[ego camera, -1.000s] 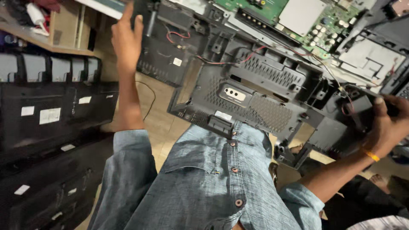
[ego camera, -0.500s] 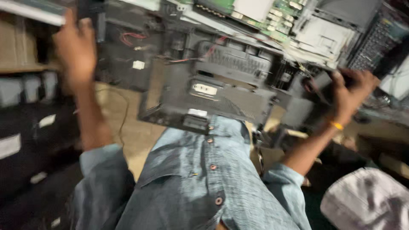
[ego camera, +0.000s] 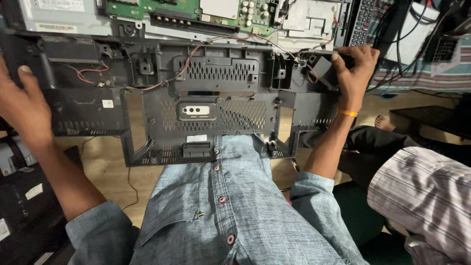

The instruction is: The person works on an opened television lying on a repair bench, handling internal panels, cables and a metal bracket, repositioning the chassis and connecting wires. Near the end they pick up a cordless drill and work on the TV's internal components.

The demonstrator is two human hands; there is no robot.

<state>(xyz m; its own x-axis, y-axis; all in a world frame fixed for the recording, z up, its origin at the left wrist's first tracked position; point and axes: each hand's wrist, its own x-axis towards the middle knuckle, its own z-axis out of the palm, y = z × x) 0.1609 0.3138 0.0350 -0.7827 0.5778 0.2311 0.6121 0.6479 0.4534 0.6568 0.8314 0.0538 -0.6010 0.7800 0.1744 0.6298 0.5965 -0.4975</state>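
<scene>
A large black plastic back cover (ego camera: 206, 108) of a flat screen lies across my lap, inner side up, with vent grilles and red and black wires along its top. My right hand (ego camera: 354, 64) grips its upper right corner beside a small black speaker box (ego camera: 321, 66). My left hand (ego camera: 22, 105) holds the cover's left edge, thumb up. Behind the cover lies the screen chassis with a green circuit board (ego camera: 196, 10) and a metal shield plate (ego camera: 309, 19).
A second person in a striped shirt (ego camera: 422, 196) sits at my right, a bare foot (ego camera: 383, 121) on the wooden floor. Black panels (ego camera: 24, 196) are stacked at my left. A remote control (ego camera: 363, 19) and cables lie at the upper right.
The cover has swung from tilted to level across my lap. My left hand came down from the top edge to the left edge. My right hand stays on the right corner.
</scene>
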